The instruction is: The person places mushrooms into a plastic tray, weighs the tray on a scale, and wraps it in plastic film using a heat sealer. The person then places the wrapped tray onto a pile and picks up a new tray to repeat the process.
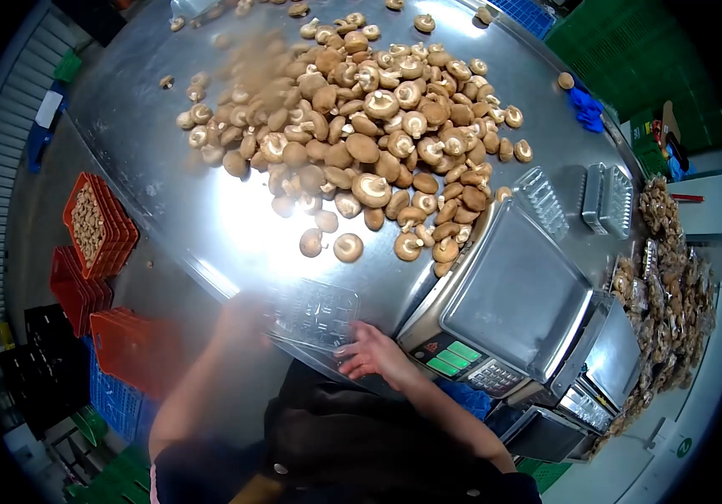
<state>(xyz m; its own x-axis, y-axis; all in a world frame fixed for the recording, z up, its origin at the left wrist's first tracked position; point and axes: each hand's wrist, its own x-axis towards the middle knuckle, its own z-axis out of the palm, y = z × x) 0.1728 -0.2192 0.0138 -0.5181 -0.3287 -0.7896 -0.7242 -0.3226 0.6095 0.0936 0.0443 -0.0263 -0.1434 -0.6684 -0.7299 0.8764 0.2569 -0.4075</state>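
Note:
A clear plastic tray [315, 312] lies at the near edge of the steel table, in front of my body. My right hand [371, 351] is at the tray's right end, with its thumb and fingers bent around the corner. My left hand [247, 317] is smeared by motion at the tray's left side, and its fingers cannot be made out. Beyond the tray spreads a large heap of brown shiitake mushrooms [361, 149], several with pale stems turned up. A few loose ones lie nearest the tray, among them a mushroom [347, 247].
To the right stands a weighing scale [516, 281] with a green display. Behind it are clear trays [606, 200] and a pile of bagged mushrooms [667, 294]. Red crates [105, 227] stand on the floor at left. Green crates [621, 50] and a blue glove [586, 109] are at far right.

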